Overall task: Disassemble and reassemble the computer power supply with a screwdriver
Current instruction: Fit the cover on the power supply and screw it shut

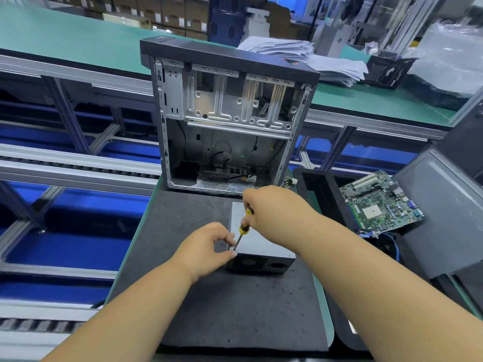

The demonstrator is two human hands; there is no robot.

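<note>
An open computer case (224,118) stood at twelve o'clock and a motherboard (380,202) at three. The grey power supply (257,244) lay on the dark mat (183,231), its near-left corner pinched by the left hand (206,250); the screwdriver (242,228) was gripped by the right hand (271,212).

bench: green-topped workbench (78,35) on aluminium framing; dark foam mat (222,296) laid over the near surface | below: roller conveyor rails (65,165) over blue floor (65,246) | far side: stacked cardboard boxes (170,11); heap of papers (313,56); clear plastic wrap (449,61) at right | light: bright, even, overhead
</note>
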